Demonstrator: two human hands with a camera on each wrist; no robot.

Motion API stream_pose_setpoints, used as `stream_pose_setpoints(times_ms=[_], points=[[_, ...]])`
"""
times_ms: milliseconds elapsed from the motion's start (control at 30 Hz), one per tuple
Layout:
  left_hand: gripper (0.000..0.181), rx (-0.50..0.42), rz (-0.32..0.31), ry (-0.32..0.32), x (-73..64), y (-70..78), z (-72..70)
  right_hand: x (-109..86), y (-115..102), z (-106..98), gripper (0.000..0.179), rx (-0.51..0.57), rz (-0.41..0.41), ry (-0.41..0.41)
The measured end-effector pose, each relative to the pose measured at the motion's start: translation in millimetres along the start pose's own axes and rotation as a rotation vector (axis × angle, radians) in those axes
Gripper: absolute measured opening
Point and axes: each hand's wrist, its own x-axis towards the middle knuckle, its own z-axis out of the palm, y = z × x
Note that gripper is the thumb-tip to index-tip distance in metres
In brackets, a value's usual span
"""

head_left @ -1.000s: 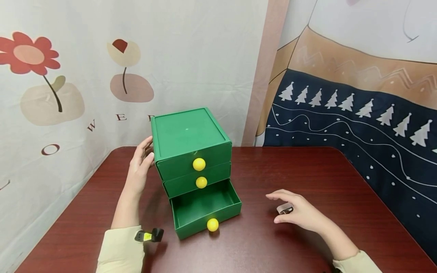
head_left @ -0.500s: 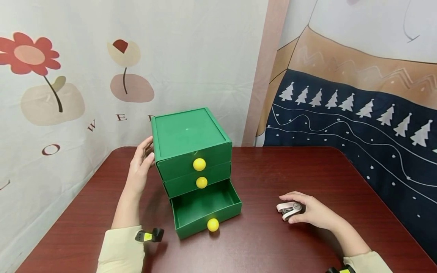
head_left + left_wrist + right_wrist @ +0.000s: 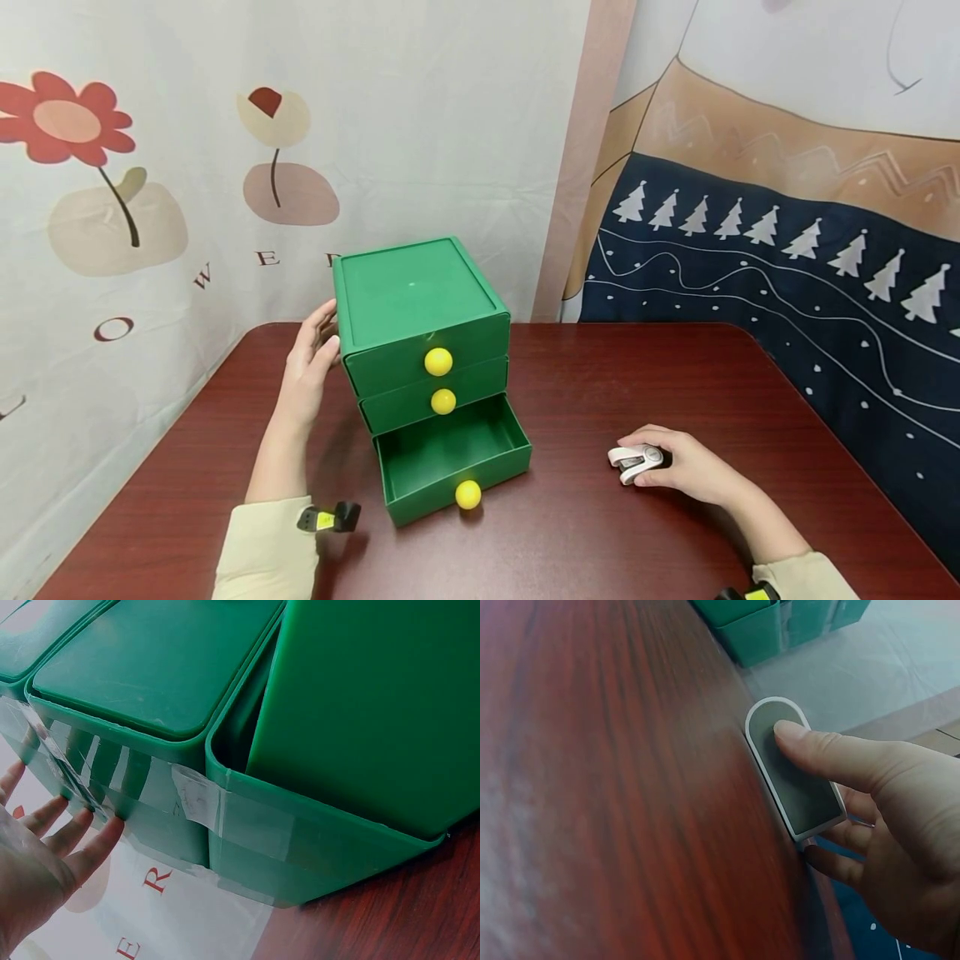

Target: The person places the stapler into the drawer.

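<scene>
A small white stapler (image 3: 634, 462) lies on its side on the table at the right, its jaws pointing left in the head view. My right hand (image 3: 693, 468) grips its rear end between thumb and fingers. In the right wrist view the thumb presses on the dark underside of the stapler (image 3: 799, 787). At the left, my left hand (image 3: 306, 367) touches the side of a green drawer cabinet (image 3: 412, 292); in the left wrist view its fingers are spread and fairly straight against the taped wall. The cabinet's bottom drawer (image 3: 450, 454) is pulled out, with nothing visible inside.
The two upper drawers are pushed in, each with a yellow ball knob (image 3: 438, 362). A dark red wooden table (image 3: 570, 533) carries everything. Printed cloth hangs (image 3: 450, 125) stand behind its back edge.
My right hand has moved a little to the right and its grip has settled on the stapler's rear, leaving more of the stapler in sight. The left hand and cabinet stay put.
</scene>
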Motion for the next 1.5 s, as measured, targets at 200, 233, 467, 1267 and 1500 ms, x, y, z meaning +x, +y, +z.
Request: stream_pose_setpoints(times_ms=[200, 233, 467, 1267, 1500], points=[[0.048, -0.003, 0.001, 0.001, -0.1, -0.6, 0.2, 1.2, 2.2, 3.5, 0.040, -0.002, 0.011, 0.013], [0.048, -0.005, 0.003, 0.001, 0.0, -0.8, 0.2, 1.5, 2.3, 3.9, 0.039, -0.006, 0.014, 0.022], [0.048, -0.010, 0.008, -0.001, 0.7, -0.6, -0.2, 8.8, -7.1, 4.0, 0.041, 0.003, 0.029, 0.083], [0.049, -0.003, -0.006, -0.002, 0.4, -0.7, 0.0, 74.6, -74.6, 27.4, 0.043, 0.129, -0.029, 0.137], [0.048, -0.009, -0.002, -0.001, 0.7, -1.0, 0.3, 93.9, -103.0, 38.4, 0.043, 0.126, -0.082, 0.138]])
